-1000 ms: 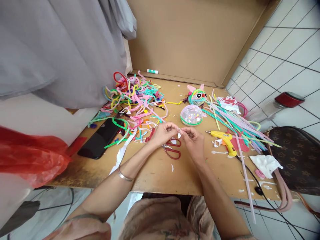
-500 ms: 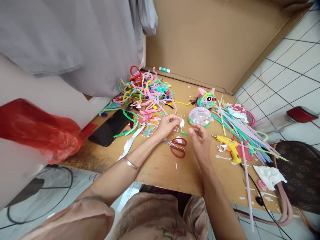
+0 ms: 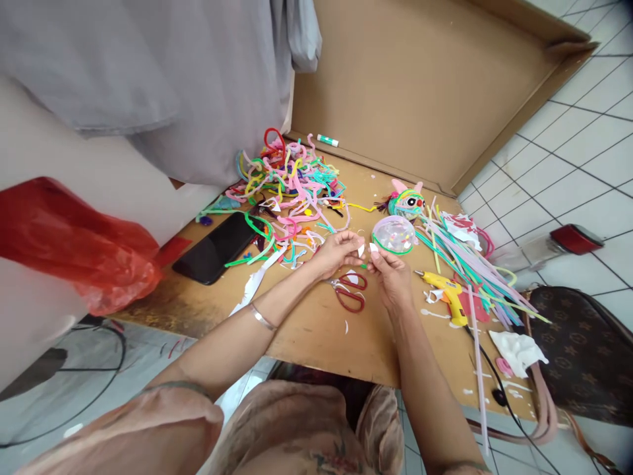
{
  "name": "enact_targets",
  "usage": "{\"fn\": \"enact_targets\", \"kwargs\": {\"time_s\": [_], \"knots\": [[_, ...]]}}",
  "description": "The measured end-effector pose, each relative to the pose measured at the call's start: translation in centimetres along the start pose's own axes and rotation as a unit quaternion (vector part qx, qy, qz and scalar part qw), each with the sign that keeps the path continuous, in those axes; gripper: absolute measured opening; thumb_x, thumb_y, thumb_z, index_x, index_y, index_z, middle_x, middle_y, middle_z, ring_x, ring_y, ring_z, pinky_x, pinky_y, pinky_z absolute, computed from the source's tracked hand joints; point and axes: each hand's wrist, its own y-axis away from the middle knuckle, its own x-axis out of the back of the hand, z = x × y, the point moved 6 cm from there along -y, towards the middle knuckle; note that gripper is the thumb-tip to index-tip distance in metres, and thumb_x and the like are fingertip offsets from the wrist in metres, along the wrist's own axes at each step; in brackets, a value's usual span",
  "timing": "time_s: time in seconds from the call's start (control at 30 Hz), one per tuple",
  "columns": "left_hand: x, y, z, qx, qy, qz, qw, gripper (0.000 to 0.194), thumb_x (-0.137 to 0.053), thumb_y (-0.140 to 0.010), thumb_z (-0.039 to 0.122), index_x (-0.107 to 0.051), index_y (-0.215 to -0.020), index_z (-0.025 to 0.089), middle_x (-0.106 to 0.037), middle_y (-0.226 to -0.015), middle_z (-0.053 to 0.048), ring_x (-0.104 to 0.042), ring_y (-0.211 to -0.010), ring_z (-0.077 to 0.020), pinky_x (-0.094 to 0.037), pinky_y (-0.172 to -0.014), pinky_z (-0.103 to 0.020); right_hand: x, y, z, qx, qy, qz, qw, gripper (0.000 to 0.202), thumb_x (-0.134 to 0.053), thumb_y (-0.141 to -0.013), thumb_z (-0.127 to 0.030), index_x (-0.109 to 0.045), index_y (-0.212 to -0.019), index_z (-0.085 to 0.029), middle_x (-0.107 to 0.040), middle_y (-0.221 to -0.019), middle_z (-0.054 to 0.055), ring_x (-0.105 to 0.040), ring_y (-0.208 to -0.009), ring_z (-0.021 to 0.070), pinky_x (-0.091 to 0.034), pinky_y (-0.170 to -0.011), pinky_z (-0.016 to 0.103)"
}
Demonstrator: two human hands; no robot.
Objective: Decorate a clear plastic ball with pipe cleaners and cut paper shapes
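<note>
Above the wooden table, my left hand [image 3: 340, 254] pinches a small white paper piece [image 3: 361, 251] between thumb and fingertips. Close by on the right, my right hand [image 3: 393, 277] pinches another small white paper piece [image 3: 373, 248]. A narrow gap separates the two pieces. Just below my hands lie red-handled scissors [image 3: 351, 291], with a white paper scrap at their handles. Beyond my right hand sits a clear round dish [image 3: 394, 235] edged with lilac and green pipe cleaner, small bits showing inside. Behind it stands a pipe-cleaner animal head [image 3: 406, 202] with pink ears and a red nose.
Left of my hands lie a tangled pipe-cleaner pile [image 3: 297, 175] and a black phone [image 3: 217, 247]. To the right are a yellow glue gun [image 3: 448, 293] with its cord, long pipe cleaners [image 3: 465, 264] and a brown bag [image 3: 583, 349]. Cardboard [image 3: 420, 86] stands behind the table [image 3: 316, 336].
My right hand has closed its fingers and now pinches a white paper piece. Both hands have come closer together. The camera view has shifted slightly.
</note>
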Motion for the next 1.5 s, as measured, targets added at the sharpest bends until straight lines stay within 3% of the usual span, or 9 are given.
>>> {"fn": "enact_targets", "kwargs": {"time_s": [0.17, 0.4, 0.53, 0.67, 0.83, 1.03, 1.2, 1.4, 1.5], "knots": [[0.5, 0.0, -0.3, 0.054, 0.075, 0.031, 0.995, 0.022, -0.073, -0.074, 0.014, -0.056, -0.088, 0.014, -0.066, -0.066, 0.001, -0.063, -0.055, -0.0089, -0.051, -0.055, -0.019, 0.2, -0.8, -2.6, 0.138, 0.138, 0.04, 0.98, 0.022, -0.072, -0.067, -0.038, -0.073, -0.072, -0.016, -0.062, -0.065, 0.0, -0.052, -0.063, 0.0126, -0.044, -0.063, 0.029], [-0.3, 0.1, -1.0, 0.104, 0.11, -0.01, 0.988, 0.024, -0.07, -0.081, 0.032, -0.062, -0.079, 0.01, -0.064, -0.066, -0.002, -0.058, -0.051, -0.0072, -0.046, -0.049, -0.018, -0.9, 0.0, -4.0, 0.269, 0.271, 0.069, 0.922, 0.018, -0.067, -0.075, -0.034, -0.075, -0.071, -0.018, -0.054, -0.061, -0.001, -0.049, -0.06, 0.0132, -0.042, -0.056, 0.027], [-0.2, 0.1, -0.8, 0.057, 0.052, -0.013, 0.997, 0.029, -0.08, -0.07, 0.034, -0.064, -0.073, 0.009, -0.062, -0.065, 0.0, -0.054, -0.053, -0.0044, -0.042, -0.05, -0.016, -0.2, -0.6, -2.7, 0.219, 0.216, 0.061, 0.95, 0.017, -0.073, -0.069, -0.035, -0.072, -0.065, -0.018, -0.057, -0.061, -0.001, -0.051, -0.058, 0.0124, -0.044, -0.056, 0.027], [0.2, 0.1, -1.0, 0.05, -0.005, 0.002, 0.999, 0.028, -0.082, -0.065, 0.031, -0.065, -0.072, 0.009, -0.062, -0.063, 0.0, -0.05, -0.052, -0.0032, -0.038, -0.05, -0.017, 0.5, -1.7, -0.9, 0.084, 0.114, -0.008, 0.99, 0.021, -0.08, -0.059, -0.038, -0.074, -0.067, -0.02, -0.065, -0.064, 0.0, -0.054, -0.061, 0.0129, -0.046, -0.061, 0.028], [0.2, 0.1, -1.0, 0.067, -0.027, 0.017, 0.997, 0.016, -0.076, -0.067, 0.019, -0.064, -0.071, 0.01, -0.062, -0.063, 0.001, -0.052, -0.05, -0.0041, -0.039, -0.05, -0.017, 1.1, -1.7, 0.2, -0.037, 0.043, -0.048, 0.997, 0.029, -0.081, -0.057, -0.044, -0.072, -0.065, -0.018, -0.06, -0.054, -0.002, -0.047, -0.051, 0.0089, -0.039, -0.051, 0.024], [-0.3, 0.4, -0.8, 0.072, -0.057, -0.005, 0.996, 0.005, -0.066, -0.066, 0.013, -0.062, -0.068, 0.012, -0.06, -0.058, 0.002, -0.05, -0.045, -0.0043, -0.038, -0.047, -0.017, 0.5, -1.2, 0.4, -0.091, -0.018, -0.061, 0.994, 0.036, -0.081, -0.057, -0.049, -0.064, -0.06, -0.017, -0.055, -0.047, -0.003, -0.045, -0.042, 0.0072, -0.034, -0.041, 0.02], [-0.2, 0.2, -0.9, 0.059, -0.094, -0.003, 0.994, 0.006, -0.064, -0.067, 0.016, -0.06, -0.069, 0.013, -0.057, -0.058, 0.003, -0.047, -0.046, -0.0047, -0.036, -0.047, -0.018, 0.4, -1.1, -0.2, -0.068, -0.005, -0.033, 0.997, 0.046, -0.081, -0.056, -0.053, -0.052, -0.051, -0.018, -0.045, -0.042, -0.006, -0.038, -0.037, 0.0043, -0.026, -0.036, 0.018], [-0.5, 0.6, 1.0, -0.107, -0.183, 0.005, 0.977, 0.033, -0.066, -0.062, 0.011, -0.063, -0.094, 0.016, -0.059, -0.078, 0.003, -0.048, -0.058, -0.0055, -0.038, -0.055, -0.019, 0.7, -1.1, -0.3, -0.053, 0.017, -0.007, 0.998, 0.047, -0.08, -0.058, -0.052, -0.046, -0.051, -0.02, -0.04, -0.038, -0.009, -0.032, -0.033, 0.0033, -0.021, -0.033, 0.018], [-1.2, 1.0, 1.4, -0.155, -0.268, -0.023, 0.951, 0.025, -0.068, -0.064, 0.012, -0.069, -0.089, 0.017, -0.055, -0.073, 0.003, -0.046, -0.06, -0.0074, -0.036, -0.057, -0.02, 0.7, -1.0, -0.2, -0.062, 0.016, -0.008, 0.998, 0.046, -0.08, -0.058, -0.052, -0.048, -0.051, -0.019, -0.039, -0.038, -0.009, -0.031, -0.032, 0.003, -0.02, -0.033, 0.019]]}}
